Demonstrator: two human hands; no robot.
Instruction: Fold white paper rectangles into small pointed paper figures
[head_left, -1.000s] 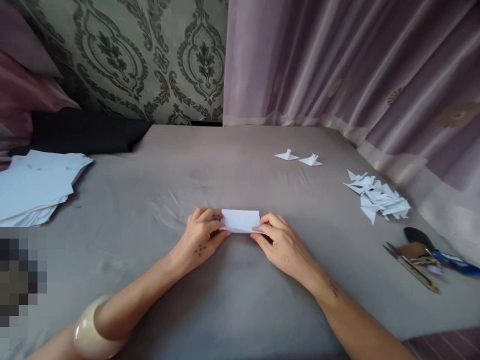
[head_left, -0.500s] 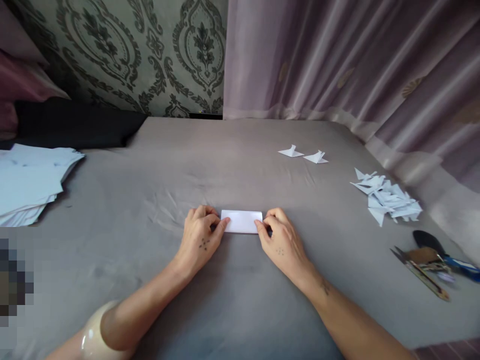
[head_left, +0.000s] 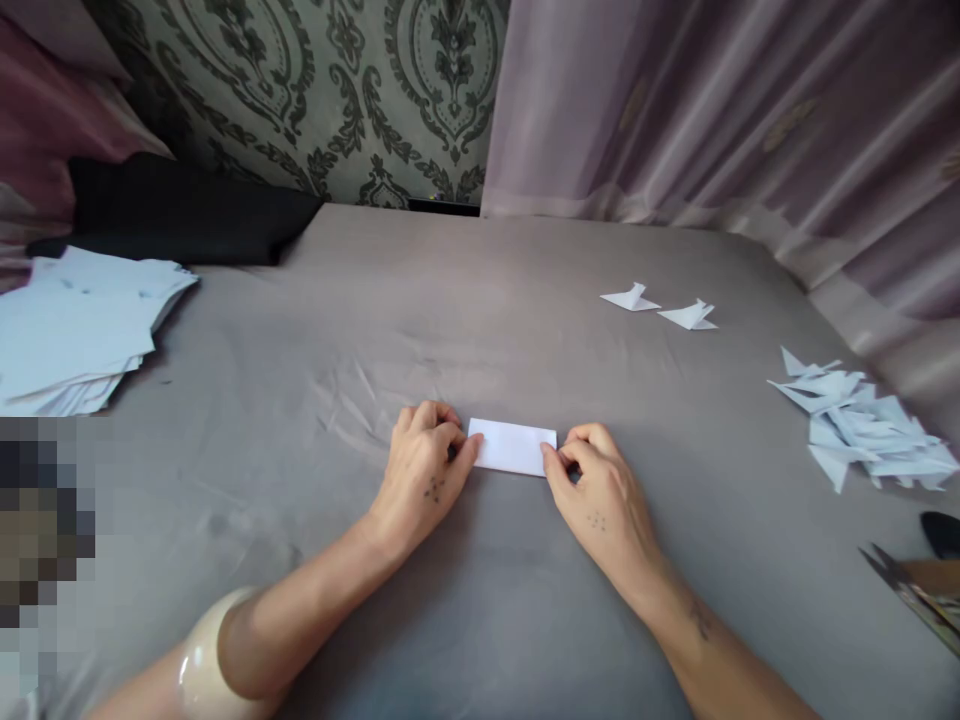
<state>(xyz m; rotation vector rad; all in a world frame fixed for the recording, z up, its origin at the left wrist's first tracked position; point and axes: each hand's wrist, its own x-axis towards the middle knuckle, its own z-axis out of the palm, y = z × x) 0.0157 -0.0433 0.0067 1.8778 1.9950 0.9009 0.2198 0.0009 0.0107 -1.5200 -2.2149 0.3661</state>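
A small folded white sheet of paper lies flat as a narrow rectangle over the grey cloth, near the middle of the view. My left hand pinches its left end, thumb on top and fingers curled behind. At the opposite end, my right hand grips the paper between thumb and bent fingers. The paper's middle stays uncovered between the two thumbs. Whether anything lies beneath it is hidden.
Two folded paper birds sit farther back on the right. Beyond my right hand is a pile of folded white paper pieces, with scissors nearer me. A stack of white paper lies left, before a black cloth.
The whole view has shifted and tilted slightly, so the scene sits differently in frame. Both hands keep their pinch on the folded paper, which looks much the same.
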